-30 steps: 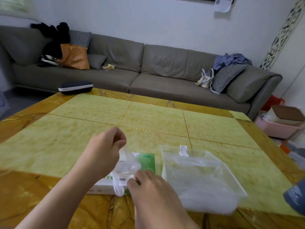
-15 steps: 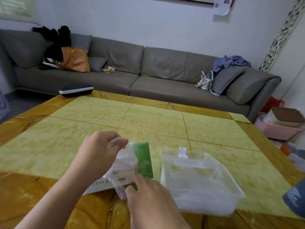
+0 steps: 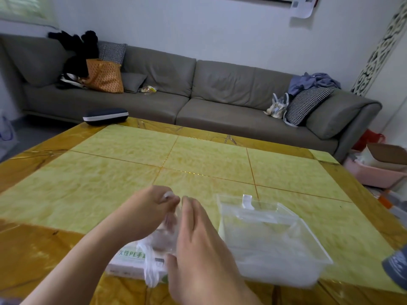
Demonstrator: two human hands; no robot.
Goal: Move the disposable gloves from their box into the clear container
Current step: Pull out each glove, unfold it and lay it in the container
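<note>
A white and green glove box (image 3: 130,259) lies on the table near its front edge, mostly hidden by my hands. My left hand (image 3: 145,211) pinches the top of a thin clear glove (image 3: 167,230) that hangs down over the box. My right hand (image 3: 198,238) has its fingers stretched along the glove's right side and its thumb under the glove's lower part. The clear container (image 3: 275,238) stands just right of my right hand, with several clear gloves lying in it.
The yellow-green tiled table (image 3: 198,159) stretches ahead. A dark case (image 3: 105,116) lies at its far left edge. A grey sofa (image 3: 220,102) runs along the wall. A pink bin (image 3: 374,172) stands on the floor to the right, and a grey object (image 3: 396,267) shows at the right edge.
My left hand has drawn the glove up and out of the box. The box's green end, tilted up before, is now behind my right hand, which has risen alongside the glove.
</note>
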